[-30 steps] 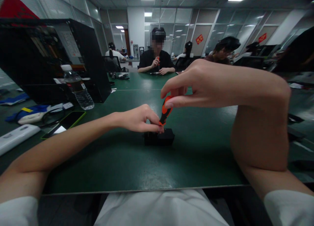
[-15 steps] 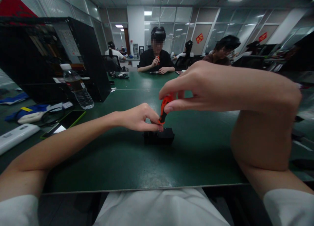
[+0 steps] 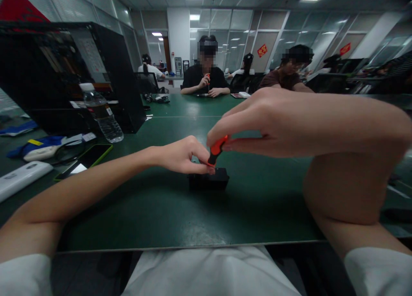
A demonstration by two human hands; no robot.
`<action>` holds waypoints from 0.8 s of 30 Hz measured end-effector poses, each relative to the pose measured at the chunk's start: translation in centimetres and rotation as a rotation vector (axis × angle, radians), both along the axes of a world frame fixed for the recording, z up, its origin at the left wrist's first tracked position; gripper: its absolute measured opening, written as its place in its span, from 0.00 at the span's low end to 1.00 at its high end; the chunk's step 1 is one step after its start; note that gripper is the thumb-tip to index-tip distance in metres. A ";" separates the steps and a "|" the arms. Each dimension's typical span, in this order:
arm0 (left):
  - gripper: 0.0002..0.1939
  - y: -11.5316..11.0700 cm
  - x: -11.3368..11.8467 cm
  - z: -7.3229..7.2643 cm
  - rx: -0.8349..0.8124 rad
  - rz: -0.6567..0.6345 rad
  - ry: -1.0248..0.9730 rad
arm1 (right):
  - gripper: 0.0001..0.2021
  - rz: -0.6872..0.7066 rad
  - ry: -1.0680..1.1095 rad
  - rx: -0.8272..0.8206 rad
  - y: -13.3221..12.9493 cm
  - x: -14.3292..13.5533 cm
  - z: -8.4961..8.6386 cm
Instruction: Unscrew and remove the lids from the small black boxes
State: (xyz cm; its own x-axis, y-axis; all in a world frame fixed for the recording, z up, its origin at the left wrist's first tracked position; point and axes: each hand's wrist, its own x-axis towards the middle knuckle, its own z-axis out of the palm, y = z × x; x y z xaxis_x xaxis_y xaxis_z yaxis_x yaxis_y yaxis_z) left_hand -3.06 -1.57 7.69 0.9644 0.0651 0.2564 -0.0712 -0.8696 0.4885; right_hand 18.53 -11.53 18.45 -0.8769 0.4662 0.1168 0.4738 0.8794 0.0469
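Note:
An orange and black screwdriver (image 3: 217, 149) leans over a small black box-shaped part (image 3: 217, 179) on the table. The upper handle is between the fingers and thumb of my right hand (image 3: 257, 122), which comes in from above. Lower down, my left hand (image 3: 186, 155) pinches with thumb and index finger around the screwdriver's bottom end, just above the black part. Those fingertips hide the shaft and tip, along with some of the part's top left.
An open computer case (image 3: 119, 73) stands at the left, a water bottle (image 3: 104, 116) before it. Near my left forearm lie a phone with a green edge (image 3: 96, 154) and a white power strip (image 3: 22, 180). Across the green table (image 3: 193, 227) sits a person (image 3: 206, 73).
My right hand has turned and shifted slightly lower, and the screwdriver's handle leans more to the right. The left hand and the black part stay nearly where they were.

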 end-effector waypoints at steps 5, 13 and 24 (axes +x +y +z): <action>0.07 0.0 0.0 0.0 -0.013 0.033 0.018 | 0.13 0.111 0.041 0.044 -0.4 -0.1 0.0; 0.07 -0.2 -0.1 -0.1 0.003 0.008 -0.020 | 0.14 0.027 -0.014 0.043 -0.8 -0.4 -0.2; 0.08 -0.2 0.0 0.0 -0.023 -0.005 0.012 | 0.12 -0.101 0.016 0.125 -1.0 -0.3 -0.5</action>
State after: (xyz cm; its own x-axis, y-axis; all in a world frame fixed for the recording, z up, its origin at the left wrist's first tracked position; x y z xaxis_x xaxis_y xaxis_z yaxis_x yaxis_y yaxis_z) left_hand -3.08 -1.80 7.69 0.9678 0.0656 0.2429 -0.0695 -0.8580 0.5089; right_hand 18.28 -12.50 17.94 -0.8238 0.5331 0.1928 0.5613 0.8148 0.1453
